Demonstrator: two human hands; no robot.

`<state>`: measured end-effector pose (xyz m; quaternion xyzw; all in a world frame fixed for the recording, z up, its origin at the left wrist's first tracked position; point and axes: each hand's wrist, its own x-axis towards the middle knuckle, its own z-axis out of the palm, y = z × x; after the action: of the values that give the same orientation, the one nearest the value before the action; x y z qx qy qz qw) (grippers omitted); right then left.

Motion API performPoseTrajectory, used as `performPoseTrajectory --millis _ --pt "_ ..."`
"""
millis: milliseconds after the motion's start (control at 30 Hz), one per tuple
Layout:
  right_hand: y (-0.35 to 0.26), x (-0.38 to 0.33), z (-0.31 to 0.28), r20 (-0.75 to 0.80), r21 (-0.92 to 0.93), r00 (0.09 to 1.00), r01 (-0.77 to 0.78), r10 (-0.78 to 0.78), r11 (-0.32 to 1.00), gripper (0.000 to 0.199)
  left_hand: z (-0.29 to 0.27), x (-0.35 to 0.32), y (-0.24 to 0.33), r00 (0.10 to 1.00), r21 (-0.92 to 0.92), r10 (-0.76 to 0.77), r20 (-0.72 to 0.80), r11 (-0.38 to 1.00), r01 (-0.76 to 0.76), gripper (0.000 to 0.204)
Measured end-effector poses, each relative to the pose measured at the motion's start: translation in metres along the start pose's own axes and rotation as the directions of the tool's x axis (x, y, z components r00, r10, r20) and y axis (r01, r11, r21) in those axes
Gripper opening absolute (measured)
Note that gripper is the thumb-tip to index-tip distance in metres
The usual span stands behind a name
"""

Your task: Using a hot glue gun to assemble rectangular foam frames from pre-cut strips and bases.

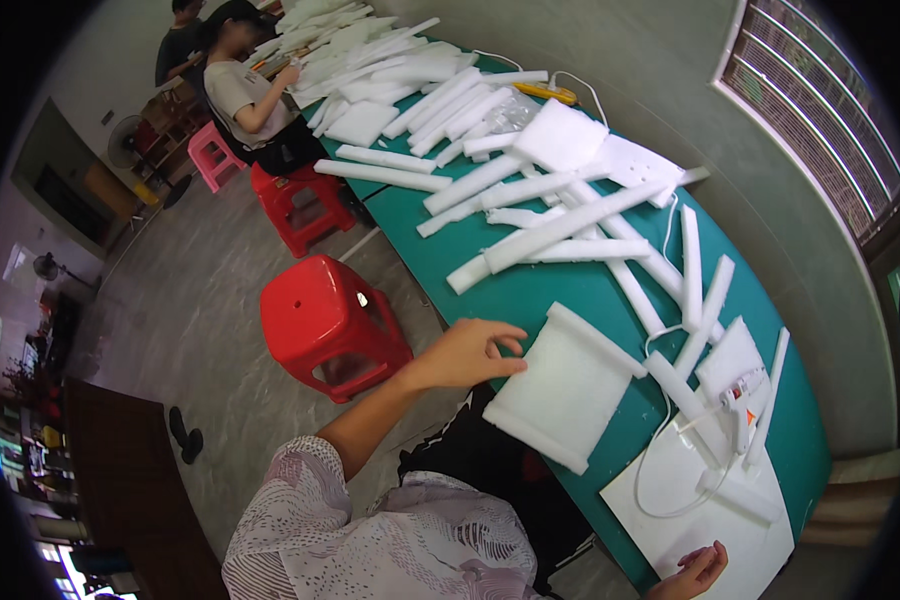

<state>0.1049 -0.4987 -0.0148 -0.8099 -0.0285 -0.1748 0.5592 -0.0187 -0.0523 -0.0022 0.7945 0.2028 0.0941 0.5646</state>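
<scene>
White foam panel lies just right of the left hand, the nearer one, and ahead-left of the right hand. Squarish, no clear long axis; thick edge strips on two opposite sides, slanting toward the right hand's side. Left fingers bent, thumb apart, at panel edge, contact unclear; right fingers loosely curled, seemingly empty, by white board. Glue gun beyond right hand; foam strips past panel.

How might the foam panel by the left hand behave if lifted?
The foam panel is probably light for its size, judging by its foam look. It may feel fairly stiff, with strips along two edges. Its broad, flat shape seems unlikely to roll.
</scene>
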Motion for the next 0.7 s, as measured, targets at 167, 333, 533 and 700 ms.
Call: performPoseTrajectory --millis 167,333,533,700 --pt "0.008 -0.013 -0.009 -0.073 -0.018 0.997 -0.01 0.008 1.0 0.018 -0.049 0.019 0.003 0.952 0.263 0.149 -0.268 0.962 -0.077 0.029" --pt "0.035 -0.014 -0.008 -0.095 0.008 0.988 -0.123 0.124 0.992 0.02 -0.114 0.077 -0.059 0.781 0.55 0.392 -0.485 0.831 -0.076 0.019" --pt "0.029 -0.022 0.001 -0.097 0.07 0.982 -0.155 0.162 0.985 0.011 -0.128 0.123 -0.073 0.799 0.796 0.513 -0.314 0.601 -0.073 0.026" --pt "0.028 -0.024 0.004 -0.122 0.088 0.973 -0.185 0.195 0.979 0.009 -0.114 0.127 -0.065 0.797 0.856 0.55 -0.251 0.51 -0.082 0.024"
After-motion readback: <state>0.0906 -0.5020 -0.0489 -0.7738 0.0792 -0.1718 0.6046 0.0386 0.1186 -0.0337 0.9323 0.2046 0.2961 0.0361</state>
